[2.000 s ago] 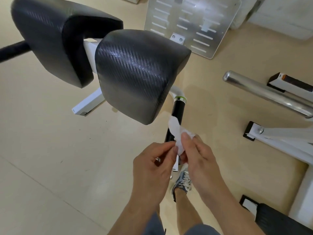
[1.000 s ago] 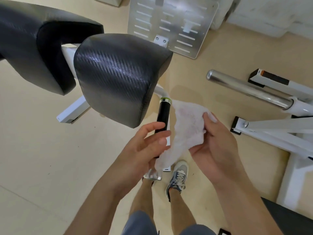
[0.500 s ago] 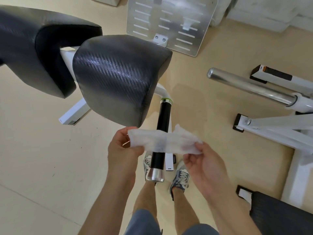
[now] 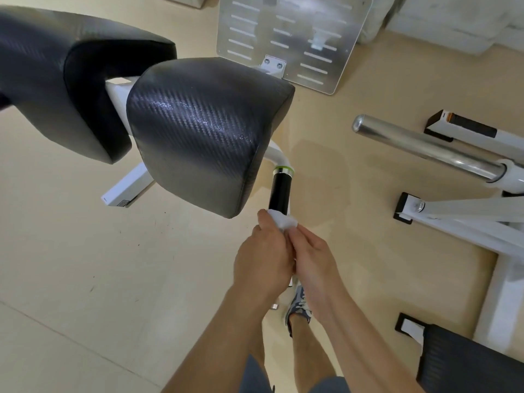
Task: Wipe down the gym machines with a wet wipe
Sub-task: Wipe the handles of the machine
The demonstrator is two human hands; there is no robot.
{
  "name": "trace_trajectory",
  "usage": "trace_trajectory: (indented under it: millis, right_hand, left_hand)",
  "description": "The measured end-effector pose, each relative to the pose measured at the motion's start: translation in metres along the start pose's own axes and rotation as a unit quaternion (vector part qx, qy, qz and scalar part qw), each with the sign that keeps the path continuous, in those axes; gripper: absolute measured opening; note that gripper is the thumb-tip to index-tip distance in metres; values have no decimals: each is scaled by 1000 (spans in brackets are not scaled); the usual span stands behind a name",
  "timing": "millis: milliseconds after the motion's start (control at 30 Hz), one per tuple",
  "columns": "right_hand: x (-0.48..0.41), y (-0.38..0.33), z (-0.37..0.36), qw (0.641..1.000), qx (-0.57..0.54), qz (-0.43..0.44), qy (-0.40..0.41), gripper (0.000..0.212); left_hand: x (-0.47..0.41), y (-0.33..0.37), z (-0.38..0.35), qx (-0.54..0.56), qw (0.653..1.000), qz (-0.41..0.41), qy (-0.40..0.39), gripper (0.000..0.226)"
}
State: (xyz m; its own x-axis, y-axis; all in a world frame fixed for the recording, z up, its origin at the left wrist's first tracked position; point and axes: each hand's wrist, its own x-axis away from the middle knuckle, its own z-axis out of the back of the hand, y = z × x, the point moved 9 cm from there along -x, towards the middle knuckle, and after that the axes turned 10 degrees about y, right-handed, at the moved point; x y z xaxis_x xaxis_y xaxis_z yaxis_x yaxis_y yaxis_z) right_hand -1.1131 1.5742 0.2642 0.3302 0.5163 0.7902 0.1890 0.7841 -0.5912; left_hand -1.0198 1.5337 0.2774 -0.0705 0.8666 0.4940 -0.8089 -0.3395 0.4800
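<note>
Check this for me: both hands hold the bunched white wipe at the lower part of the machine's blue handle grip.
Not quite. The grip is black, not blue, with a green ring at its top; the head view shows it. The rest stands: the left hand and the right hand hold the bunched white wipe at its lower part.

You're wearing grey-blue shorts (image 4: 255, 375) and a grey-and-white laced sneaker (image 4: 297, 306); your forearms (image 4: 218, 336) are showing bare.

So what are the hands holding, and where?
A bunched white wipe, gripped by its lower part between left hand and right hand; top poking out.
</note>
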Motion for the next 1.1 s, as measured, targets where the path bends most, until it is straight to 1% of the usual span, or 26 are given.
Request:
trace_trajectory:
  millis: [67,167,233,267,300,367,433,500,600,667,733,800,867,900,933,967,1033,1100]
  right_hand:
    - [-6,-2,1,1000,-23,0,15,25]
    - [-16,-7,5,998,-45,-6,40,43]
    - [-23,-13,3,996,-78,-9,35,39]
    - [-24,-15,1,995,-94,-19,22,37]
    - [-23,-16,-2,995,-98,-28,3,35]
    - [-20,-14,-5,997,-73,-23,-19,33]
    - [-16,-8,-3,999,-38,2,-17,33]
    - [-10,-1,1,999,12,30,-19,34]
    - [4,8,4,995,69,63,-38,34]
    - [13,10,9,991,92,92,-25,30]
    - [19,9,17,988,92,125,6,24]
    - [24,4,22,984,81,156,20,17]
    - [26,-1,27,983,63,172,19,10]
    - [27,-4,30,982,57,177,17,10]
    - [28,-6,34,981,61,183,16,11]
    - [29,-8,37,979,72,190,14,12]
    - [30,-7,44,972,121,202,16,15]
    - [33,-3,46,960,190,204,15,17]
  left_hand:
    - [-6,4,-1,-17,1000,-4,-8,25]
    - [-25,14,-3,-77,997,4,8,35]
    - [-38,24,-3,-113,993,5,23,39]
    - [-42,26,-3,-114,993,4,21,42]
    - [-42,26,-3,-101,995,2,12,46]
    - [-32,18,-5,-50,998,0,-27,56]
    - [-14,7,-4,-8,998,2,-69,62]
    - [4,-2,-1,15,995,4,-94,62]
    - [24,-12,6,41,994,1,-105,58]
    - [35,-18,15,36,997,-10,-72,51]
    - [44,-25,30,45,999,-10,-4,42]
    - [51,-35,43,86,994,12,63,30]
    - [54,-44,49,132,985,42,102,20]
    - [54,-46,52,147,981,47,114,16]
    - [53,-48,56,155,979,44,124,11]
    - [52,-48,60,163,978,36,126,11]
    - [52,-49,64,169,980,18,104,20]
    - [57,-54,66,179,981,14,74,22]
